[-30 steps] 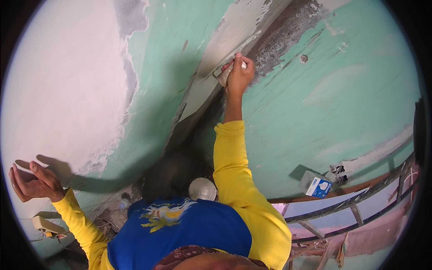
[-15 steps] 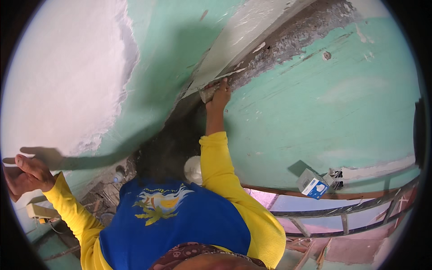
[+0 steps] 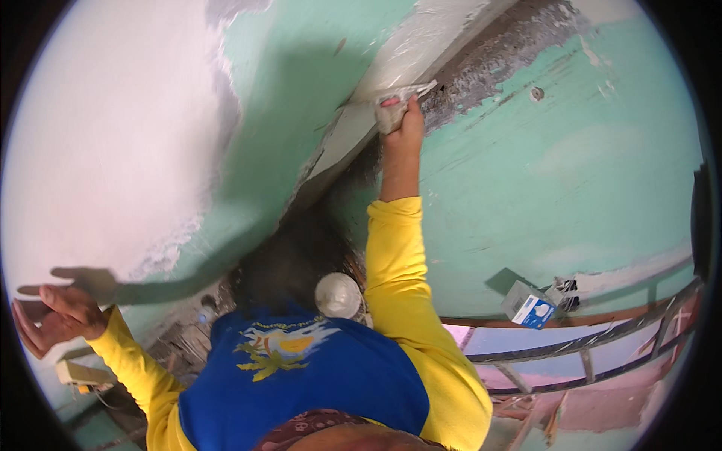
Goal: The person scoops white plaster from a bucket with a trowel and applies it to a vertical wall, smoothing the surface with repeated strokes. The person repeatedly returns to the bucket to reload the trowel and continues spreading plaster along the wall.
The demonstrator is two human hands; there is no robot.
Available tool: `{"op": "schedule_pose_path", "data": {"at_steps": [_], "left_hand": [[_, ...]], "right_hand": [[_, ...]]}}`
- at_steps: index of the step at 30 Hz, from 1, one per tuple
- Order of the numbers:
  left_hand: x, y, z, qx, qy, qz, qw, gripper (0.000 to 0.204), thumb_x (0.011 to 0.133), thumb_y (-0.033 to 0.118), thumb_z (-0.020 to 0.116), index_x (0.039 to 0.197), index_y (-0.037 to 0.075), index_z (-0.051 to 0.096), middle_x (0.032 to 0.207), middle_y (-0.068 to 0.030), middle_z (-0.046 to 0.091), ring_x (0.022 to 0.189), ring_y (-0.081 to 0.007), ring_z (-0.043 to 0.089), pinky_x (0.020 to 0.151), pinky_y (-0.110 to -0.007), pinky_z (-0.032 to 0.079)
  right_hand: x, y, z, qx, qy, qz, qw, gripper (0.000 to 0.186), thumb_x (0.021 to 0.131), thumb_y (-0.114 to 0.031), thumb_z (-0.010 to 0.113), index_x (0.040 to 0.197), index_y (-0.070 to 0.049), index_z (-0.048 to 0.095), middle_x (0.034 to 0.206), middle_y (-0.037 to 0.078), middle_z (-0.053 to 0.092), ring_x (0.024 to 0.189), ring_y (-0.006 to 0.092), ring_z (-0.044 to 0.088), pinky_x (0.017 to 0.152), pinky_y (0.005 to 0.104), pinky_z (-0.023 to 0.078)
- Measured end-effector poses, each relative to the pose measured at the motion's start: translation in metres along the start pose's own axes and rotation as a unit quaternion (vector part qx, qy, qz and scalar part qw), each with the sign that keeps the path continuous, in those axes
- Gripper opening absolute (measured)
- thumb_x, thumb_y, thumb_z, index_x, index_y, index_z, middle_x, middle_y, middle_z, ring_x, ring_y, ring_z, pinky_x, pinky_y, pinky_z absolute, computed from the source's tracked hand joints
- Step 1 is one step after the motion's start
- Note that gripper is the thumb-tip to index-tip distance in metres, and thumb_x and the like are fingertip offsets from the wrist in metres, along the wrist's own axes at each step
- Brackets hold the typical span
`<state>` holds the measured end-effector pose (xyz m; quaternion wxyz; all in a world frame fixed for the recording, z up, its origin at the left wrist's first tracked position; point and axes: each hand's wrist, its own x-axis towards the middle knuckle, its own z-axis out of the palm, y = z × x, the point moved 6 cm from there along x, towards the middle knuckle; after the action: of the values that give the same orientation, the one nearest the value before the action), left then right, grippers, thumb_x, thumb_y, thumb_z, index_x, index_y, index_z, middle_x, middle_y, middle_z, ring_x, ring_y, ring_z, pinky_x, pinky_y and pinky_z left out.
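Note:
My right hand is raised to the corner strip between two wall faces, closed round a plaster-smeared putty knife. The wide blade edge lies across the pale, wet-looking plastered strip, and some white paste sits at its right end. Palm and fingers partly cover the handle. At the far left, my left hand holds nothing, fingers apart, next to the white-coated wall; whether it touches the wall I cannot tell.
A round white bucket stands below my right arm. On the right, a grey-and-blue box sits by a ledge near loose wires, with a dark ladder-like frame below. Rough bare cement borders the green wall. A beige electrical box is at lower left.
My right hand has slid the putty knife up and right along the corner strip. The left hand stays open, a little lower in view. More of the bucket shows.

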<state>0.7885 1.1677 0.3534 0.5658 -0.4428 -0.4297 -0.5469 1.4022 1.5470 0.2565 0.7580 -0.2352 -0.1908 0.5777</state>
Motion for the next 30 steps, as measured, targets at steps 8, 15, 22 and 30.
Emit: {"op": "schedule_pose_path", "data": {"at_steps": [8,15,22,30], "left_hand": [[0.021,0.019,0.004,0.016,0.003,0.040,0.999,0.040,0.100,0.018,0.064,0.126,-0.009,0.050,0.131,-0.0162,0.039,0.120,-0.0263,0.050,0.103,-0.038,0.046],[0.030,0.038,0.006,0.061,-0.056,0.044,0.996,0.042,0.100,0.020,0.063,0.128,-0.008,0.050,0.130,-0.0211,0.049,0.119,-0.0331,0.055,0.101,-0.045,0.048],[0.027,0.030,0.000,0.069,-0.040,0.009,0.997,0.041,0.099,0.023,0.063,0.130,-0.003,0.055,0.129,-0.0205,0.055,0.119,-0.0342,0.055,0.103,-0.046,0.046],[0.031,0.046,0.003,0.119,-0.044,0.000,0.992,0.042,0.100,0.028,0.061,0.130,-0.001,0.058,0.133,-0.0182,0.053,0.125,-0.0337,0.051,0.107,-0.046,0.042]], "right_hand": [[-0.013,-0.116,0.198,-0.038,-0.028,-0.084,0.995,0.032,0.109,-0.024,0.037,0.127,-0.002,0.053,0.116,0.016,0.066,0.091,0.0307,0.071,0.084,0.0470,0.063],[0.061,-0.228,0.285,-0.058,-0.248,-0.132,0.958,0.031,0.108,-0.030,0.045,0.115,-0.004,0.061,0.106,0.011,0.069,0.095,0.0243,0.069,0.082,0.0384,0.060],[-0.048,-0.212,0.237,0.025,-0.262,-0.253,0.931,0.024,0.103,-0.027,0.056,0.112,-0.005,0.059,0.112,0.011,0.068,0.093,0.0262,0.071,0.083,0.0413,0.062],[-0.009,-0.181,0.181,-0.296,-0.111,-0.387,0.866,0.028,0.095,-0.028,0.073,0.094,-0.005,0.057,0.077,0.007,0.062,0.051,0.0152,0.061,0.045,0.0307,0.052]]}}
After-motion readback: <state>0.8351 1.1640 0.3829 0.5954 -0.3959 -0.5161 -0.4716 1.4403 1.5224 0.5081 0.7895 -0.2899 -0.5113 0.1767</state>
